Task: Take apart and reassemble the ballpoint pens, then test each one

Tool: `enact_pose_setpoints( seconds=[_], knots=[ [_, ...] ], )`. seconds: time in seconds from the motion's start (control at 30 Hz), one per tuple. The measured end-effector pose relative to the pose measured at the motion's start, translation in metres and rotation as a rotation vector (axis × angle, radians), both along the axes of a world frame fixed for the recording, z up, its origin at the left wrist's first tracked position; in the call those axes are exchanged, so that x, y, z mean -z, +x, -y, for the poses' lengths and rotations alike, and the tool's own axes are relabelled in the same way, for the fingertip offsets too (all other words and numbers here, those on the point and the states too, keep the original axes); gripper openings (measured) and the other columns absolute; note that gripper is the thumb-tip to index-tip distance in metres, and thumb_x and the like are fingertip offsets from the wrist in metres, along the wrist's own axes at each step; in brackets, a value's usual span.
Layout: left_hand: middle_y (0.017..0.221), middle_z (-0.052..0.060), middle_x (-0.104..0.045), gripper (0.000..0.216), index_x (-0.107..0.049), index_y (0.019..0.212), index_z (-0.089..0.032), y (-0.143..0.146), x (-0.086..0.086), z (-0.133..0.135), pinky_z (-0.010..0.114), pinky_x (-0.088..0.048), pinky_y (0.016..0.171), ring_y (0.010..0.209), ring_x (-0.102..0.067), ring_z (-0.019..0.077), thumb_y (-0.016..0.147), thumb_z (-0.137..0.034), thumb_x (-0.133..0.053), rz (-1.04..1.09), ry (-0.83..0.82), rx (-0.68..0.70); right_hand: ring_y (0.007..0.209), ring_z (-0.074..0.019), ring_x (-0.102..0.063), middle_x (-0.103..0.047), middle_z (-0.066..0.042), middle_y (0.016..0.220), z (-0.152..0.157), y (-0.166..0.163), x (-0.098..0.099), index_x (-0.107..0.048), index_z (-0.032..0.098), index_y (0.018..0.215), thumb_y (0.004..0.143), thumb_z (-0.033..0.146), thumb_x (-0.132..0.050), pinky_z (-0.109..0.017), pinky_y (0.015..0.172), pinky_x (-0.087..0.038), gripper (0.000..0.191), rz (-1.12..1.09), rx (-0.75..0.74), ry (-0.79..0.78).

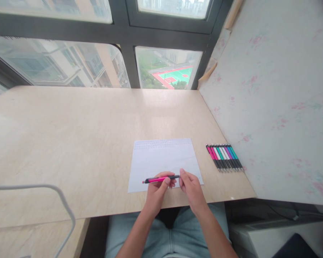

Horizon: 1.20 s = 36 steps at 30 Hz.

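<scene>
A pink and black pen [159,179] lies almost level across my left hand [158,190], whose thumb and fingers are closed round its barrel. The clip end points left, and the dark grip end points right. My right hand [190,186] pinches at the pen's tip, with thumb and forefinger together; the very point is hidden by the fingers. Both hands are over the lower part of a white sheet of paper [164,161], which has several lines of small handwriting along its top edge, too small to read.
Right of the paper, several pens [224,157] in pink, white, green, purple and blue lie side by side by the flowered wall [280,107]. A grey cable [61,197] curves over the pale desk [70,143] at left. Windows [167,68] stand behind the desk.
</scene>
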<state>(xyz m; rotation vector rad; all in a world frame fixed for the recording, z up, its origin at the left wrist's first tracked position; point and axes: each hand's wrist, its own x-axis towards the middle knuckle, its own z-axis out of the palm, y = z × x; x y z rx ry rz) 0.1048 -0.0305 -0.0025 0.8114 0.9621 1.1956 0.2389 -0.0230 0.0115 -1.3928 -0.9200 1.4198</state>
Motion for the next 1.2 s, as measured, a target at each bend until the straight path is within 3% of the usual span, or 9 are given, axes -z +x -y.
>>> enact_pose_setpoints(
  seconds=[0.17, 0.33, 0.53, 0.7, 0.87, 1.1, 1.2],
  knots=[
    [0.078, 0.007, -0.070, 0.025, -0.072, 0.097, -0.014, 0.000, 0.001, -0.001, 0.030, -0.046, 0.069, 0.071, -0.060, 0.0168, 0.085, -0.036, -0.066, -0.015, 0.022, -0.022, 0.049, -0.0108, -0.028, -0.033, 0.005, 0.051, 0.006, -0.006, 0.000, -0.042, 0.021, 0.054, 0.088, 0.060, -0.050, -0.026, 0.048, -0.022, 0.052, -0.017, 0.043, 0.003],
    [0.070, 0.006, -0.068, 0.028, -0.072, 0.089, -0.013, 0.001, -0.001, -0.001, 0.029, -0.045, 0.065, 0.065, -0.059, 0.0164, 0.082, -0.040, -0.069, 0.099, -0.040, -0.032, 0.053, -0.0126, -0.036, -0.038, 0.004, 0.052, 0.013, -0.011, -0.009, -0.041, 0.021, 0.055, 0.093, 0.053, -0.046, -0.027, 0.053, -0.029, 0.050, 0.188, 0.048, 0.173],
    [0.060, 0.003, -0.061, 0.031, -0.070, 0.080, -0.012, -0.003, -0.008, -0.003, 0.023, -0.041, 0.054, 0.054, -0.053, 0.0112, 0.078, -0.044, -0.072, 0.276, -0.160, -0.039, 0.054, -0.0141, -0.039, -0.044, 0.001, 0.054, 0.014, -0.010, -0.013, -0.047, 0.022, 0.054, 0.094, 0.040, -0.047, -0.029, 0.056, -0.028, 0.044, 0.478, -0.044, 0.449],
    [0.058, 0.001, -0.060, 0.032, -0.069, 0.080, -0.012, -0.002, -0.007, -0.005, 0.021, -0.039, 0.053, 0.054, -0.051, 0.0097, 0.079, -0.044, -0.072, 0.297, -0.176, -0.070, 0.062, -0.0169, -0.046, -0.052, -0.002, 0.061, 0.003, 0.004, -0.017, -0.058, 0.022, 0.062, 0.091, 0.029, -0.052, -0.030, 0.061, -0.033, 0.030, 0.601, -0.228, 0.623],
    [0.069, 0.006, -0.067, 0.026, -0.071, 0.089, -0.012, 0.002, -0.004, -0.005, 0.025, -0.044, 0.062, 0.063, -0.057, 0.0133, 0.081, -0.037, -0.071, 0.230, -0.106, -0.073, 0.064, -0.0172, -0.053, -0.062, -0.003, 0.072, -0.002, 0.018, -0.022, -0.066, 0.021, 0.085, 0.089, 0.029, -0.057, -0.029, 0.060, -0.042, 0.013, 0.513, -0.187, 0.557],
    [0.076, 0.008, -0.071, 0.028, -0.073, 0.094, -0.014, 0.003, -0.001, -0.003, 0.031, -0.048, 0.071, 0.070, -0.062, 0.0174, 0.082, -0.038, -0.070, 0.089, -0.063, -0.042, 0.064, -0.0182, -0.061, -0.065, -0.003, 0.068, 0.000, 0.023, -0.012, -0.067, 0.020, 0.077, 0.088, 0.041, -0.060, -0.029, 0.061, -0.048, 0.025, 0.329, -0.073, 0.281],
    [0.075, 0.008, -0.071, 0.027, -0.073, 0.094, -0.014, 0.003, 0.000, -0.003, 0.031, -0.048, 0.071, 0.070, -0.062, 0.0179, 0.082, -0.037, -0.069, 0.045, -0.049, -0.031, 0.068, -0.0188, -0.063, -0.067, -0.004, 0.074, 0.002, 0.025, -0.006, -0.069, 0.019, 0.086, 0.085, 0.040, -0.065, -0.030, 0.064, -0.050, 0.021, 0.295, -0.010, 0.239]
  ],
)
